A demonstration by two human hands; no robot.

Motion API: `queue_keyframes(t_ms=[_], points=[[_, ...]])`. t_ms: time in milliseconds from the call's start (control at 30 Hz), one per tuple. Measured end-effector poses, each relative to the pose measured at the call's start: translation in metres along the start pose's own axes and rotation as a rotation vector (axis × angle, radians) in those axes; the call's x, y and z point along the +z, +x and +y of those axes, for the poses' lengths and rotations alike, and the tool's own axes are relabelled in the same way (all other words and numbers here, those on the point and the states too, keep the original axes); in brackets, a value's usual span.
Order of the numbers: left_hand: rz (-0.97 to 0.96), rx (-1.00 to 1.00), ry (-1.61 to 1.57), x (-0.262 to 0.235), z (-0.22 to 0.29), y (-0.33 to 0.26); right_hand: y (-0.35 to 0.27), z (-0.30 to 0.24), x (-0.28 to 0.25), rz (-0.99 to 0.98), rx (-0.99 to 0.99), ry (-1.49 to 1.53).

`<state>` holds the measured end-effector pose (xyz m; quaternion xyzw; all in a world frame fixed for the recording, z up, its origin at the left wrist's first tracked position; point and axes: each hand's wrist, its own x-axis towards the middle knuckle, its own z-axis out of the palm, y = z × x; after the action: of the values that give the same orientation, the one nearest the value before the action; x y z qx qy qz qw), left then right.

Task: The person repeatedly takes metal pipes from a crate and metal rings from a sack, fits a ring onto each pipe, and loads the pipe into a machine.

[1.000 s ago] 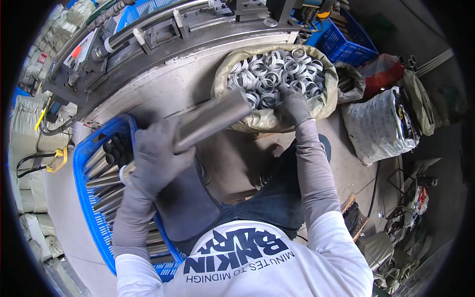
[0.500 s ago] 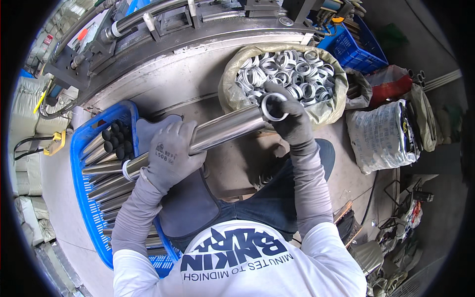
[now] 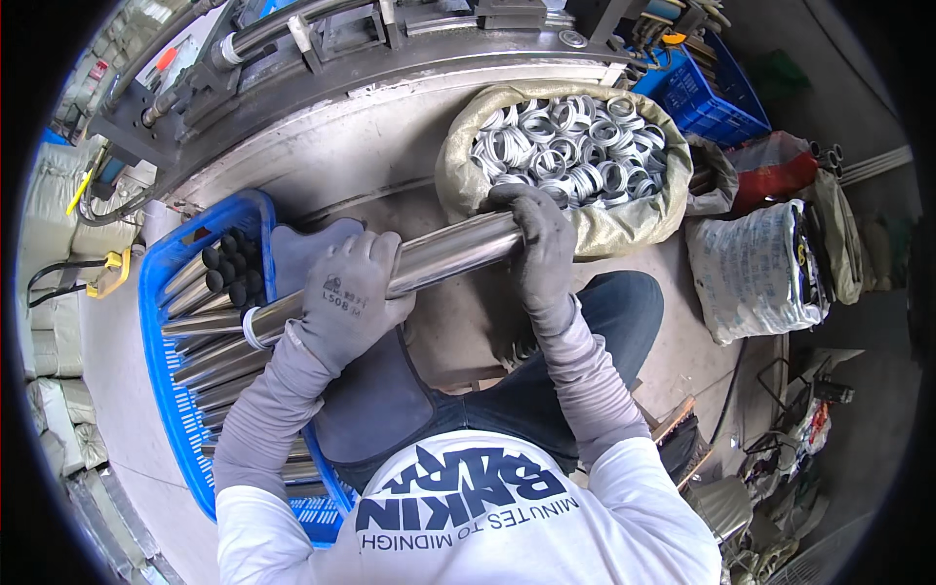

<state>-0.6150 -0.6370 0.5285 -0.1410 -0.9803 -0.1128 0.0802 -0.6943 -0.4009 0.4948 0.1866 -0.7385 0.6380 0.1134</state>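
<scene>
Dark metal machinery curves across the upper left. At centre, the gloved left hand grips a smooth, shiny round pipe; the gloved right hand clasps its right end.

We look out from the wearer's head, through the left one of two fisheye lenses worn side by side, facing steeply down and a little forward. The view is upright and unmirrored, so its left is the wearer's left. Nearest us is the shirt, filling the lower edge; past it, at middle range, we see the left hand and right hand near the centre. The bench lies farther off along the top — its straight edge bowed by the lens. We take in the crate at left, the sack right of centre, and dark curved borders at both sides.
</scene>
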Motion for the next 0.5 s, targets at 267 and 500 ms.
queue_keyframes(t_ms=[267,500], points=[[-0.15,-0.023,0.003,-0.001,-0.008,0.006,-0.004,0.024,0.016,0.03,0.25,0.145],[-0.048,-0.101,0.032,-0.008,-0.028,-0.03,0.064,0.064,-0.041,0.016,0.214,-0.806]])
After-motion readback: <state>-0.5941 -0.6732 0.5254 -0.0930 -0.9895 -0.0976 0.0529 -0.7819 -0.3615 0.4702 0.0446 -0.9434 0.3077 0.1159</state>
